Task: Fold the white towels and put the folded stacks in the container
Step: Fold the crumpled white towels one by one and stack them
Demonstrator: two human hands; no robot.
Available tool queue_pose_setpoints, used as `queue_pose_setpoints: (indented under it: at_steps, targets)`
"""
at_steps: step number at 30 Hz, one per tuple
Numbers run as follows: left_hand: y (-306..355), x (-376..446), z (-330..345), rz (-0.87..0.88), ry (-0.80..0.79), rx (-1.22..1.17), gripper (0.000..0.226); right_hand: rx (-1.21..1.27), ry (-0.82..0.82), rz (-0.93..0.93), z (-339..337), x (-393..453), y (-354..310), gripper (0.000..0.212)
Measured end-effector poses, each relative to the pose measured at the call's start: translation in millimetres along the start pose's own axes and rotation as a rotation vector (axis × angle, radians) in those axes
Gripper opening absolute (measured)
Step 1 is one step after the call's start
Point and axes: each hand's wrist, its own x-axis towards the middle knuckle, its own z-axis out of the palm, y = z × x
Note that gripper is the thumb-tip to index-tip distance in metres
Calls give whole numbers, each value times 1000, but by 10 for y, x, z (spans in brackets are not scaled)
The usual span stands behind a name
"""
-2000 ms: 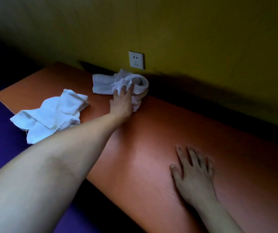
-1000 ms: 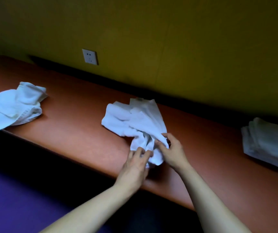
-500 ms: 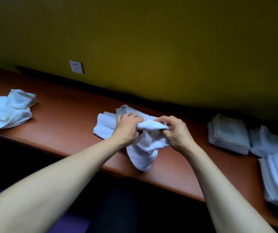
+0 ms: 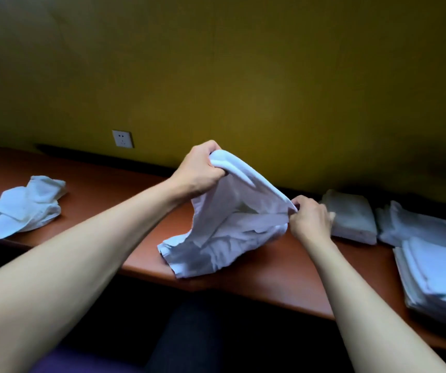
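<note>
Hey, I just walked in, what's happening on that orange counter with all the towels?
A person is opening out a white towel to fold it. The left hand lifts one edge high while the right hand pinches another part lower down; the towel's bottom rests crumpled on the counter. Another unfolded towel lies to the left. Folded stacks sit on the right. No container is in view.

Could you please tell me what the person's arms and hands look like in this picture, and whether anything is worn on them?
Both forearms are bare right to the frame's edge, with no sleeves in view. The left hand and right hand wear no gloves, and I can see no watch, bracelet or ring. The nails look short; finer detail is lost in the dim light.
</note>
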Motion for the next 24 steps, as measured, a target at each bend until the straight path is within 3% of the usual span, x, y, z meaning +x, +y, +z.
queue_pose_setpoints:
  at_steps: [8, 15, 24]
  targets:
    - [416, 18, -437, -3, 128, -199, 20, 183, 14, 164, -146, -81, -173, 17]
    - [667, 75, -756, 21, 150, -300, 21, 106, -281, 182, 243, -282, -298, 20]
    - [535, 64, -1370, 32, 223, -215, 19, 91, -90, 393, 350, -296, 130, 25]
